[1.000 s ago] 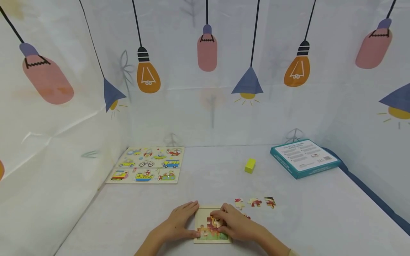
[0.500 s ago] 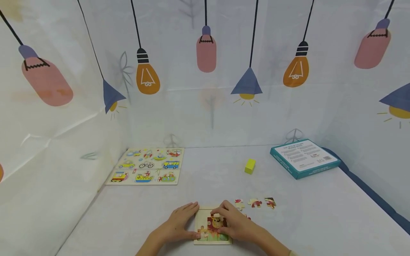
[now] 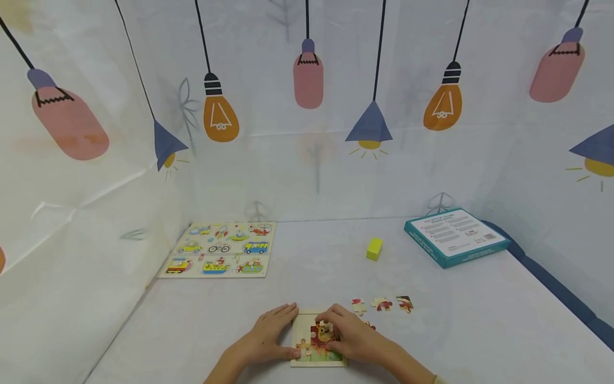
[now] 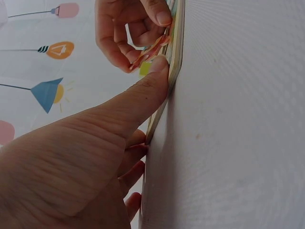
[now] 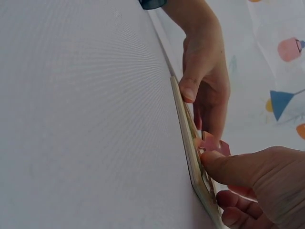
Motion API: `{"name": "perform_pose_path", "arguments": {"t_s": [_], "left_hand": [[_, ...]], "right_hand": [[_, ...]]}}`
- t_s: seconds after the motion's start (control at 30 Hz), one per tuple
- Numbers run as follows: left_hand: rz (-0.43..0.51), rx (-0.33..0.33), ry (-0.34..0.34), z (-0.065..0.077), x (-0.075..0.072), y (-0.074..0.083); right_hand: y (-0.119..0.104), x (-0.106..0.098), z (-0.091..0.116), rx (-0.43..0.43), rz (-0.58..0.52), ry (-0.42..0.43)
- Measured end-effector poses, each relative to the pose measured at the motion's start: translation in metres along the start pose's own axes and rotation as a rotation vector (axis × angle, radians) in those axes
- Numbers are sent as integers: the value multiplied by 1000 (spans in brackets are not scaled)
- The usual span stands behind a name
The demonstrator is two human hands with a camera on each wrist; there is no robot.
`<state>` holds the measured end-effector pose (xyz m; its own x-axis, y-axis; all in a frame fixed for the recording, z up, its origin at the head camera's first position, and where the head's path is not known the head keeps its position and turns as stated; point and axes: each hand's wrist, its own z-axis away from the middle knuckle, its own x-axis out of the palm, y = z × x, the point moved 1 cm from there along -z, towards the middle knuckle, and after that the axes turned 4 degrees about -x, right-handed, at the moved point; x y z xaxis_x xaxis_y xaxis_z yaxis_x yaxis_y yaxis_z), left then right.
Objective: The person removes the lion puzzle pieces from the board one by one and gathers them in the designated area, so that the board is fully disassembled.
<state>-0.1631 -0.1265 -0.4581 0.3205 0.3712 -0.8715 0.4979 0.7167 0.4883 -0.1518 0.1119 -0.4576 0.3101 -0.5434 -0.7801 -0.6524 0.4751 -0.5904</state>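
A small wooden jigsaw tray (image 3: 302, 322) lies at the table's near edge, its lower part filled with pieces showing green and orange. My left hand (image 3: 269, 336) rests along the tray's left side, fingers stretched toward the far corner. Its thumb (image 4: 147, 90) presses on the tray's near left part. Between thumb and fingers my right hand (image 3: 356, 336) pinches a jigsaw piece (image 3: 326, 332) with an animal face on it. Both wrist views show this piece (image 5: 215, 144) tilted up from the tray. The right palm hides the tray's right edge.
Loose jigsaw pieces (image 3: 382, 304) lie beyond the right hand, and another (image 3: 369, 325) peeks out behind it. A yellow block (image 3: 374, 249) sits farther back. A vehicle picture board (image 3: 218, 249) lies at back left, a teal-edged box (image 3: 457, 237) at back right.
Slightly more of the face on the pinched piece shows now than a second ago. Both hands have kept nearly the same places.
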Motion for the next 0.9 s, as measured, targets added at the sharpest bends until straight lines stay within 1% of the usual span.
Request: {"name": "perform_pose_path", "arguments": {"t_s": [0.13, 0.3, 0.37, 0.6, 0.77, 0.9], "left_hand": [[-1, 2, 3, 0, 1, -1], [-4, 2, 5, 0, 1, -1], [-6, 3, 6, 0, 1, -1], [-9, 6, 9, -1, 1, -1], [0, -1, -2, -1, 2, -3], [4, -15, -10, -2, 2, -3]], "right_hand": [[0, 0, 0, -11, -6, -10], [0, 0, 0, -60, -6, -12], [0, 0, 0, -66, -8, -15], [3, -1, 0, -20, -20, -36], [2, 1, 0, -27, 23, -20], [1, 3, -2, -39, -20, -8]]}}
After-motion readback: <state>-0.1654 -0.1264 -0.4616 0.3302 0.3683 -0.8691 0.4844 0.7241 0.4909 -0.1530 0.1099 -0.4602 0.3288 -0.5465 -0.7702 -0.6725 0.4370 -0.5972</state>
